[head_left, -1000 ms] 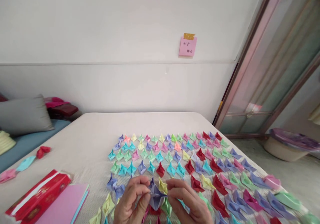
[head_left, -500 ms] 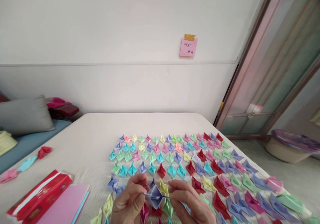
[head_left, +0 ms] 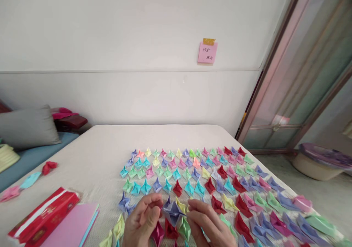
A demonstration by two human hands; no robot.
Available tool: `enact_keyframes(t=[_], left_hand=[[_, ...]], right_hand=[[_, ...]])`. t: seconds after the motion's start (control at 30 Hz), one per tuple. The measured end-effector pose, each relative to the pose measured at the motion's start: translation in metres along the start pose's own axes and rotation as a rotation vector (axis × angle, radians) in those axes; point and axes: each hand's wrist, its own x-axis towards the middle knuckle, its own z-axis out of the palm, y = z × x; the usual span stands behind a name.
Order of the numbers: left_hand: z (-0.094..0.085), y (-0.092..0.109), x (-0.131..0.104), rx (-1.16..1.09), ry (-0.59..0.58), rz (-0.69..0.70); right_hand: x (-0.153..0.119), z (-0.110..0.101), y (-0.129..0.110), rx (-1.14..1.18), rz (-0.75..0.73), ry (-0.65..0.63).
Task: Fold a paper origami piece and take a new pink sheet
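A lavender folded paper piece (head_left: 172, 211) is held low in the middle of the view, pinched from both sides. My left hand (head_left: 143, 223) grips its left edge with thumb and fingertips. My right hand (head_left: 210, 225) grips its right edge. Just under and around the hands lie more folded paper boats: a magenta one (head_left: 157, 233), a red one (head_left: 171, 232), a green one (head_left: 184, 228) and a yellow one (head_left: 180, 204). Several rows of coloured paper boats (head_left: 198, 170) cover the beige table (head_left: 90, 159) beyond the hands.
A red box (head_left: 41, 217) and a stack of pink paper sheets (head_left: 72, 226) lie at the lower left. Loose folded pieces, a red one (head_left: 48, 167) among them, sit at the table's left edge. A grey pillow (head_left: 27, 127) lies beyond. A pink note (head_left: 207, 52) hangs on the wall.
The lavender piece has been turned and reshaped between my fingers; both hands have sunk slightly lower in view. The rows of boats have not moved.
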Motion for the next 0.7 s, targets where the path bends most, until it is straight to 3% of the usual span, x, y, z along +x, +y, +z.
enact_keyframes(t=[0.13, 0.23, 0.33, 0.53, 0.7], left_hand=[[-0.012, 0.006, 0.004, 0.447, -0.058, 0.356], [-0.022, 0.007, 0.01, 0.758, -0.224, 0.624], [-0.027, 0.002, 0.013, 0.879, -0.343, 0.784], [-0.027, -0.01, 0.011, 0.878, -0.241, 0.803], [-0.029, -0.01, 0.016, 0.876, -0.068, 0.705]], right_hand=[[0.001, -0.004, 0.0, -0.129, -0.097, -0.01], [0.004, -0.006, -0.002, -0.162, -0.134, -0.013], [0.005, -0.006, 0.0, -0.165, -0.147, -0.022], [-0.003, -0.004, 0.017, -0.223, -0.187, -0.097], [-0.007, 0.001, 0.023, -0.242, -0.172, -0.093]])
